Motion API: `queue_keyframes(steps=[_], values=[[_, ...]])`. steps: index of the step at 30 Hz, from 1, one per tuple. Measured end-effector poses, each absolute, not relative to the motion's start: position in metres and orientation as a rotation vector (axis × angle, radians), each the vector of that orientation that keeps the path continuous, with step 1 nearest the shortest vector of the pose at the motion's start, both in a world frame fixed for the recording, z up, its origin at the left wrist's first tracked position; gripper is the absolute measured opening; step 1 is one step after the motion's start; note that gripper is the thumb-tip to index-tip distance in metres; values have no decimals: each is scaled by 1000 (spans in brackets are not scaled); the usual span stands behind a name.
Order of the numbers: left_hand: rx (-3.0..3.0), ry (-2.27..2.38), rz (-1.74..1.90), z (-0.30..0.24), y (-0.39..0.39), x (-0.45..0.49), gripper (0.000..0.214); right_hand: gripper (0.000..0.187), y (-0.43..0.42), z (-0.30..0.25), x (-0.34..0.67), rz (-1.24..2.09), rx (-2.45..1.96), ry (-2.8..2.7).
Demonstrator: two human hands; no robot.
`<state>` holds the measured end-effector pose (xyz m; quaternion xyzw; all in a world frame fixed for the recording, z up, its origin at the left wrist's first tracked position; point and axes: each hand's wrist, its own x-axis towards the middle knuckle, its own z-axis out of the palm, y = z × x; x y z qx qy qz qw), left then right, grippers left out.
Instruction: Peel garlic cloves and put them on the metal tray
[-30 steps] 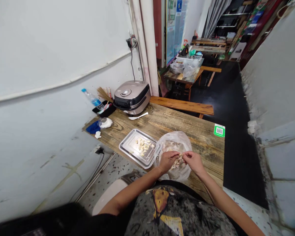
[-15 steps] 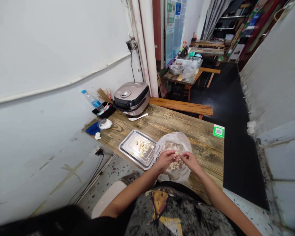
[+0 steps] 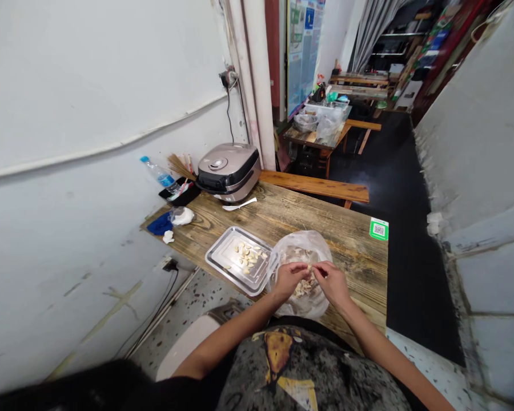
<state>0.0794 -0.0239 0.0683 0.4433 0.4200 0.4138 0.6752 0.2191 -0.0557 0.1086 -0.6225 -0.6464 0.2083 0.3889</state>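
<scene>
My left hand point(image 3: 290, 279) and my right hand point(image 3: 332, 282) meet fingertip to fingertip over an open clear plastic bag point(image 3: 321, 245). Between them is a small pale garlic clove point(image 3: 309, 267), pinched by the left fingers, with the right thumb and forefinger closed on its other side. Loose garlic pieces and skins point(image 3: 303, 288) lie inside the bag, partly hidden under my hands. Left of the bag, touching its edge, is a metal tray point(image 3: 216, 246) with several peeled garlic cloves point(image 3: 247, 256) scattered on it.
A rice cooker point(image 3: 229, 168) stands at the table's back left, with a white plastic knife point(image 3: 240, 204) before it. Nearby are a black tray holding a bottle point(image 3: 165, 178), and a blue cloth point(image 3: 160, 224). A green QR card point(image 3: 379, 229) lies at the right edge; a wooden bench point(image 3: 317, 185) stands behind.
My right fingertips have come in closer to the left ones, meeting at the garlic clove. The view has shifted slightly; the tray, bag and other things have stayed in place.
</scene>
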Motion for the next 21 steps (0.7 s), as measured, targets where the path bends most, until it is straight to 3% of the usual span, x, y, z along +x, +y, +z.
queue_keyframes(steps=[12,21], values=[[999,995,961,77,-27,84,33,15,-56,113,216,333,-1651,-1759],[856,923,958,74,-26,86,41,14,-53,97,220,485,-1735,-1547]])
